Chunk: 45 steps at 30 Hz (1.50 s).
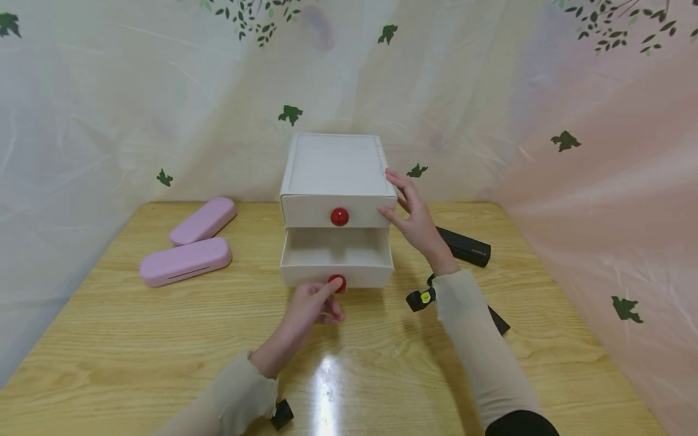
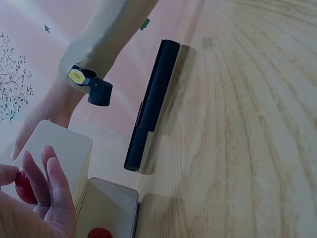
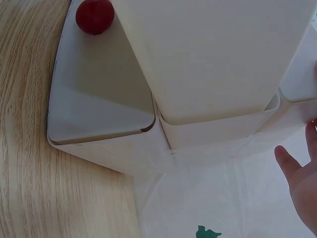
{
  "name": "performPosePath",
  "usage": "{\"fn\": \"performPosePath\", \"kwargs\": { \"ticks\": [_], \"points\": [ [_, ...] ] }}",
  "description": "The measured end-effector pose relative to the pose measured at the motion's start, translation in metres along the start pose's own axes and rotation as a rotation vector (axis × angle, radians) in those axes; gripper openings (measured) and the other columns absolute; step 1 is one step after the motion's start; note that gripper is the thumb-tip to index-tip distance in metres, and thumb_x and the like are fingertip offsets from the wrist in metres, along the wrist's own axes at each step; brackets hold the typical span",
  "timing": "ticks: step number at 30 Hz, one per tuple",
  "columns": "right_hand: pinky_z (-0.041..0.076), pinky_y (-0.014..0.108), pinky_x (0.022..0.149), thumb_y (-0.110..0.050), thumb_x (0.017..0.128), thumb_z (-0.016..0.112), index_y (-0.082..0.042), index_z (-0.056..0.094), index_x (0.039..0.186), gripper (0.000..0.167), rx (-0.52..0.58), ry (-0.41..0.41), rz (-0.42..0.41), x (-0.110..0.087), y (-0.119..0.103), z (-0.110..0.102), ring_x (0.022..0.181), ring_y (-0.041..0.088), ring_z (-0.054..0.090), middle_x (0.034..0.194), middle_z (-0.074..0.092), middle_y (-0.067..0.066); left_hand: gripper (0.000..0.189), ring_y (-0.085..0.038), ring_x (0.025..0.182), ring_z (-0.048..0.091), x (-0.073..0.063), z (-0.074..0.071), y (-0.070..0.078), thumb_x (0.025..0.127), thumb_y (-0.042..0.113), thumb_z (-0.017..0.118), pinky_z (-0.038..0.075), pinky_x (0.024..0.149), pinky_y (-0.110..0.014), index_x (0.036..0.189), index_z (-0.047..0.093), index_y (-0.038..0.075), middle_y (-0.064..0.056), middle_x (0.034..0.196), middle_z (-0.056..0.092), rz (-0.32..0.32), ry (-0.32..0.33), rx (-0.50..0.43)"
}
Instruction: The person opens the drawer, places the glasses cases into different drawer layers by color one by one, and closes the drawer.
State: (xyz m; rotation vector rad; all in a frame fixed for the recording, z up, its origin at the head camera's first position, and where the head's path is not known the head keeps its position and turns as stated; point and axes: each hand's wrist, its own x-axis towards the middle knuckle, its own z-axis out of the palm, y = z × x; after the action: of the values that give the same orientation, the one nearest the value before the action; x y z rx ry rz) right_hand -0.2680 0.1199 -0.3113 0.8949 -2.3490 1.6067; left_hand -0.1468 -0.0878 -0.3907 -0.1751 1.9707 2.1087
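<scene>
A white drawer cabinet (image 1: 338, 163) with red round knobs stands at the back middle of the table. Its middle drawer (image 1: 368, 277) is pulled out, while the top drawer (image 1: 308, 212) and the bottom drawer (image 3: 99, 84) sit closed. My left hand (image 1: 305, 306) pinches the pulled-out drawer's red knob (image 2: 25, 187) between thumb and fingers. Against the cabinet's upper right side rests my right hand (image 1: 418, 224), fingers spread, thumb by the front edge and fingertips near the top edge. The bottom drawer is hidden in the head view.
Two pink oblong cases (image 1: 185, 261) lie left of the cabinet, touching or nearly so. To the right is a black oblong case (image 1: 466, 246); another dark object (image 1: 498, 321) is partly covered by the right sleeve. A patterned curtain (image 1: 218, 121) hangs behind the table.
</scene>
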Motion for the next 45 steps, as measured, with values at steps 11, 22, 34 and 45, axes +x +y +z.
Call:
{"fn": "performPosePath", "kwargs": {
  "ticks": [11, 22, 34, 45],
  "points": [
    [0.022, 0.062, 0.116, 0.0, 0.095, 0.057, 0.0, 0.03, 0.148, 0.06, 0.0, -0.004, 0.009, -0.001, 0.0, 0.0, 0.15, 0.03, 0.017, 0.161, 0.021, 0.012, 0.033, -0.013, 0.058, 0.062, -0.009, 0.0, -0.002, 0.098, 0.028, 0.057, 0.057, 0.062, -0.027, 0.088, 0.065, -0.002, 0.001, 0.058, 0.059, -0.021, -0.004, 0.016],
    [0.022, 0.063, 0.116, 0.002, 0.094, 0.057, 0.002, 0.031, 0.147, 0.059, 0.008, -0.001, 0.003, -0.001, 0.001, 0.0, 0.15, 0.031, 0.018, 0.161, 0.022, 0.013, 0.037, -0.012, 0.056, 0.063, -0.019, 0.0, -0.003, 0.098, 0.026, 0.056, 0.056, 0.06, -0.025, 0.099, 0.064, -0.01, 0.003, 0.057, 0.058, 0.005, -0.046, 0.012],
    [0.021, 0.06, 0.118, -0.004, 0.095, 0.059, -0.008, 0.032, 0.149, 0.06, 0.0, 0.007, 0.016, 0.004, 0.03, -0.002, 0.15, 0.023, 0.018, 0.162, 0.022, 0.002, 0.037, -0.011, 0.055, 0.063, -0.022, 0.001, -0.007, 0.098, 0.025, 0.056, 0.055, 0.057, -0.024, 0.101, 0.062, -0.012, 0.003, 0.056, 0.058, -0.017, -0.051, -0.011],
    [0.024, 0.059, 0.117, -0.009, 0.095, 0.06, -0.012, 0.037, 0.147, 0.057, -0.007, 0.015, -0.023, 0.005, 0.033, -0.002, 0.149, 0.02, 0.022, 0.16, 0.026, -0.002, 0.039, -0.011, 0.055, 0.063, -0.026, 0.002, -0.006, 0.098, 0.024, 0.056, 0.056, 0.059, -0.025, 0.105, 0.062, -0.013, 0.004, 0.056, 0.057, -0.014, -0.045, 0.0]
  ]
}}
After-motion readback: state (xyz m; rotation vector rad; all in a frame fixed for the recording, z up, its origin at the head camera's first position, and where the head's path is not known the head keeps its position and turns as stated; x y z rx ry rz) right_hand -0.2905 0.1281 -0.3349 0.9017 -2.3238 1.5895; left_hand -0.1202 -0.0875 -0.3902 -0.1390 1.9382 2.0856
